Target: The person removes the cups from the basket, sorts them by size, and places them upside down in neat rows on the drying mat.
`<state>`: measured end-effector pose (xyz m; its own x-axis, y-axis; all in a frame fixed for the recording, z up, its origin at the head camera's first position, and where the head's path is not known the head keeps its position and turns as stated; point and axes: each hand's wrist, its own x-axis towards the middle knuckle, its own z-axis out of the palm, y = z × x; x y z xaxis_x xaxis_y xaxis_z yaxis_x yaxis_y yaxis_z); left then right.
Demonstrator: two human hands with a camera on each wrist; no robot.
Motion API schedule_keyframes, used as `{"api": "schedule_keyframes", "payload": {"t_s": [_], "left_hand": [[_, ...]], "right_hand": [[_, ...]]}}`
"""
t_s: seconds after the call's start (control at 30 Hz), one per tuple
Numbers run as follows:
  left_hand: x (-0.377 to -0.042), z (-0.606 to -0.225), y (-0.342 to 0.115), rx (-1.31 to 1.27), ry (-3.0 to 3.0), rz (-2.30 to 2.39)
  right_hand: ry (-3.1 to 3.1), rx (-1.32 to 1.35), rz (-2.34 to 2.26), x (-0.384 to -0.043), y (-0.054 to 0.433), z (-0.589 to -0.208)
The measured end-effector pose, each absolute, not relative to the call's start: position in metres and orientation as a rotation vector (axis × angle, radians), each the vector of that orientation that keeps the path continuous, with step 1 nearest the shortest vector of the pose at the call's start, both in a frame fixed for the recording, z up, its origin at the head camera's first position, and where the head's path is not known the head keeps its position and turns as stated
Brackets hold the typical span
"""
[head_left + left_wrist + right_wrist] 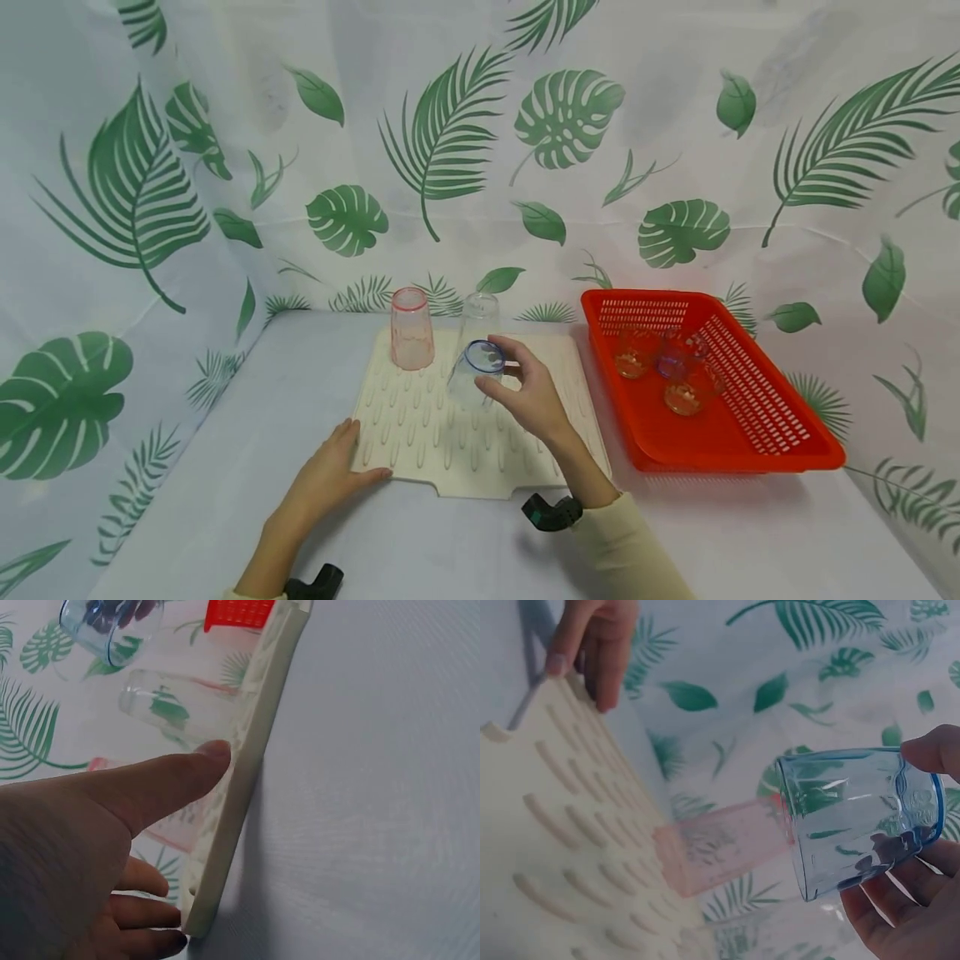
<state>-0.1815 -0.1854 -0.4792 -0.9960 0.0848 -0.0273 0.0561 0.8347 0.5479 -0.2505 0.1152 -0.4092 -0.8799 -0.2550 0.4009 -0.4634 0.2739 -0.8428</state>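
Observation:
My right hand (528, 392) holds a clear, blue-tinted drinking glass (862, 821) by its base end, thumb on one side and fingers on the other. The glass is upside down, its wide mouth facing a cream ridged draining board (480, 479), and hangs above the board. At the board's near left corner rests my left hand (322, 475), its thumb along the front edge and its fingers by the left edge. A pink glass (412, 333) stands inverted at the board's far left. Behind the blue glass is a clear glass (480, 308), partly hidden.
To the right of the board sits a red plastic basket (750, 454) with perforated sides. Inside it lie several small glass cups (684, 398), one of them purplish. A white cloth with green leaf prints (450, 167) hangs behind the pale table (420, 550).

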Motion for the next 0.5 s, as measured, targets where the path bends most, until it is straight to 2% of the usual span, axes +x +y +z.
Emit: {"api": "schedule_keyframes", "payload": {"t_s": [0.5], "left_hand": [[-0.179, -0.486, -0.191, 0.059, 2.940, 0.825]], "right_hand": [[-2.469, 0.652, 1.683, -0.271, 0.054, -0.438]]}}
